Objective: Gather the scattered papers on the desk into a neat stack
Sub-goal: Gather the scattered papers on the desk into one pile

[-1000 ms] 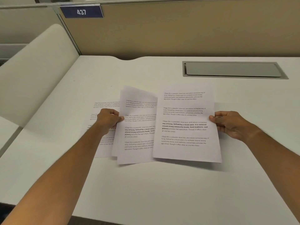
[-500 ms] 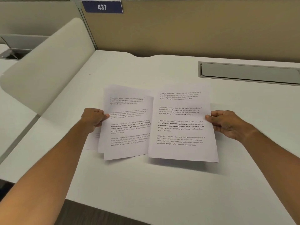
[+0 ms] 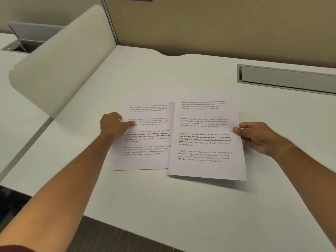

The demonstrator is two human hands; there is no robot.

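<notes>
Two groups of white printed papers lie on the white desk (image 3: 163, 206). My right hand (image 3: 258, 137) pinches the right edge of the right-hand sheet (image 3: 207, 168), whose near edge is lifted slightly and casts a shadow. Its left edge overlaps the left-hand papers (image 3: 145, 160), a small pile of at least two sheets with edges offset at the lower left. My left hand (image 3: 114, 124) rests on that pile's left edge, its thumb pressed down on the top sheet; how many sheets lie under it I cannot tell.
A curved pale divider panel (image 3: 60, 66) stands at the left, with a neighbouring desk beyond. A tan partition wall (image 3: 218, 24) closes the back. A grey cable-tray lid (image 3: 287, 79) is set into the desk at the far right. The desk's front edge runs diagonally below.
The left-hand sheets have been drawn together under my left hand and now lie flat and nearly aligned. My view has shifted left and closer. My right hand keeps its hold on the right sheet.
</notes>
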